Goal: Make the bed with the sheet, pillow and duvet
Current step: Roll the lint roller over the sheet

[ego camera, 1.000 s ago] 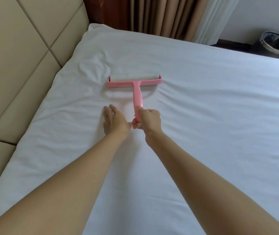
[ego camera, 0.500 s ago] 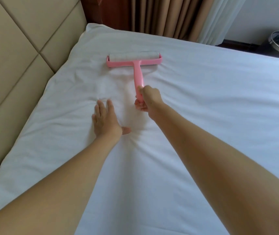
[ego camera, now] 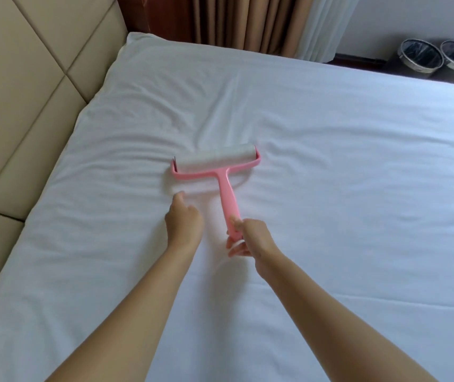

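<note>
A white sheet (ego camera: 330,166) covers the whole mattress, with soft wrinkles near the head end. A pink lint roller (ego camera: 216,164) with a wide white roll lies on the sheet at mid-bed. My right hand (ego camera: 250,238) grips the lower end of its pink handle. My left hand (ego camera: 183,219) rests flat on the sheet just left of the handle, fingers pointing toward the roll. No pillow or duvet is in view.
A beige padded headboard (ego camera: 27,86) runs along the left edge of the bed. Brown curtains (ego camera: 242,20) hang behind the far corner. Two round bins (ego camera: 421,55) with plastic liners stand on the floor at the far right.
The roller was pushed toward the far corner half a second ago and has since come back toward me. My left hand shifted up beside the handle.
</note>
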